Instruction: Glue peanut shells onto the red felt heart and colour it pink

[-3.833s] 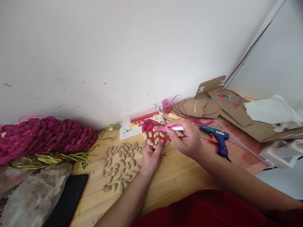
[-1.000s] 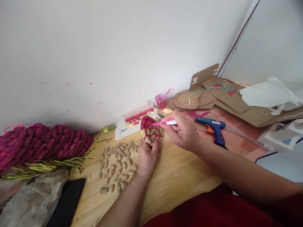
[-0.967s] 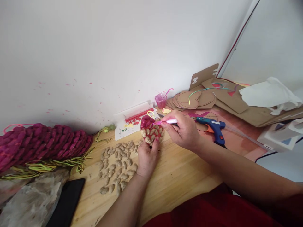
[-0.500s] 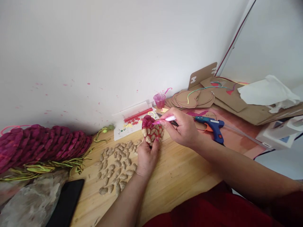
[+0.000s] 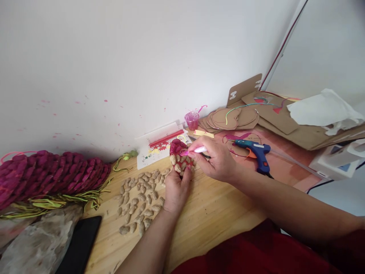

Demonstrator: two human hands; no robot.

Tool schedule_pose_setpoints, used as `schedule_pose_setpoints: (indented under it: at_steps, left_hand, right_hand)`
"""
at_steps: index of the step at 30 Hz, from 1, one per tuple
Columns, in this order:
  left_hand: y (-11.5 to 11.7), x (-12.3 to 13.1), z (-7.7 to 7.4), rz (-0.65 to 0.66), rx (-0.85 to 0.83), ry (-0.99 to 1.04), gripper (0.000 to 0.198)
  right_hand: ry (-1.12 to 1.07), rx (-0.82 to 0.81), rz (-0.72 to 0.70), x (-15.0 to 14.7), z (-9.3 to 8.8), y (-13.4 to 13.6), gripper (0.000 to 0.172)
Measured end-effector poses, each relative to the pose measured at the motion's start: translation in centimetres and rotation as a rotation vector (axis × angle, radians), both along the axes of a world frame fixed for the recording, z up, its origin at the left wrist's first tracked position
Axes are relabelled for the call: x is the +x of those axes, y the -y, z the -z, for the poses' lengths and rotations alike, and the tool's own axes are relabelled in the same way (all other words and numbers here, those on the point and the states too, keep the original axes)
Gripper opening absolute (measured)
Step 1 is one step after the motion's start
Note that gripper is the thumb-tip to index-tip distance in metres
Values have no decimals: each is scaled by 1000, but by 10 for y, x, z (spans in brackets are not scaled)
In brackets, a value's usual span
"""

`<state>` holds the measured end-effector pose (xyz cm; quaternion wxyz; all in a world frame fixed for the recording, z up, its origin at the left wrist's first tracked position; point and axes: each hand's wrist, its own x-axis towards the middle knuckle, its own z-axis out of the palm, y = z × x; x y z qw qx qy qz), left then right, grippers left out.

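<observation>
My left hand point(image 5: 177, 190) grips a peanut-covered piece point(image 5: 177, 167) from below, its thumb over the near edge. Magenta paint coats the peanuts on the piece's upper left; the others are bare tan, and red backing shows between some. In my right hand point(image 5: 218, 160) is a white-handled paintbrush point(image 5: 201, 149), pinched in the fingers. Its pink tip is at the painted peanuts, partly hidden by the fingertips. Behind stands a clear plastic cup point(image 5: 192, 121) of pink paint. Loose peanuts point(image 5: 142, 197) lie spread on the wooden table left of my left hand.
A blue glue gun point(image 5: 258, 152) lies right of my right hand. Cardboard hearts point(image 5: 225, 118) are stacked by the wall. At left are magenta-painted pieces point(image 5: 54, 173) in a row, green strings point(image 5: 62, 199) and a black flat object point(image 5: 81, 243). Star stickers point(image 5: 159, 148) lie on white paper.
My right hand has shifted slightly left and down, taking the brush tip lower and further left over the peanuts. My left hand and the piece have barely moved.
</observation>
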<state>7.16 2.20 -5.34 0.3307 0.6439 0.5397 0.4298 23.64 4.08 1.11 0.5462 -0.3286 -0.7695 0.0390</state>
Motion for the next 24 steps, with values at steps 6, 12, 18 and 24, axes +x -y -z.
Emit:
schedule_pose_setpoints:
  at_steps: [6, 12, 18, 24]
  left_hand:
    - [0, 0, 0, 21, 26, 49, 31]
    - [0, 0, 0, 24, 25, 43, 30]
    - [0, -1, 3, 22, 27, 23, 30]
    - [0, 0, 3, 32, 34, 42, 28]
  right_hand:
    - [-39, -23, 71, 5, -3, -3, 4]
    - [-33, -24, 29, 3, -4, -2, 5]
    - [-32, -45, 77, 5, -6, -1, 5]
    - [-8, -26, 14, 3, -5, 1, 5]
